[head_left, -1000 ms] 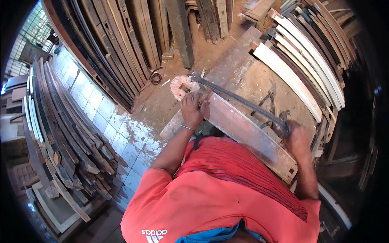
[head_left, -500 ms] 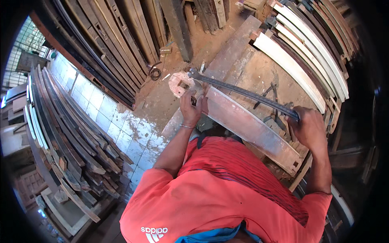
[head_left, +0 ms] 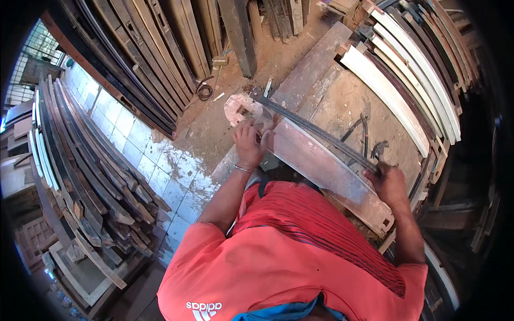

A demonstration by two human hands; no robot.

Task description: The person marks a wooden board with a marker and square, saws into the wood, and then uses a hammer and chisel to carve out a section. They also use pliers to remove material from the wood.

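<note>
A long dark metal pry bar [head_left: 316, 129] slants across the work, its far-left tip beside a pinkish, rounded wooden end [head_left: 233, 108] with a square hole. My right hand [head_left: 390, 184] is closed around the bar's near-right end. Below the bar lies a long, worn reddish board [head_left: 326, 163] with a small slot at its right end. My left hand [head_left: 248, 143] rests at the board's left end, just below the rounded piece. Its fingers are bent, and what they grip is hidden.
Pincers [head_left: 364, 134] and a small claw-shaped tool [head_left: 379, 148] lie on the dusty surface to the right. Long timbers [head_left: 155, 59] stand at the far left; more boards [head_left: 91, 176] are stacked left. White planks [head_left: 385, 96] lie far right. A coiled strip [head_left: 204, 91] is on the floor.
My right hand has moved left and nearer to me, bringing the pry bar's near end down closer to the board. My left hand has shifted slightly left.
</note>
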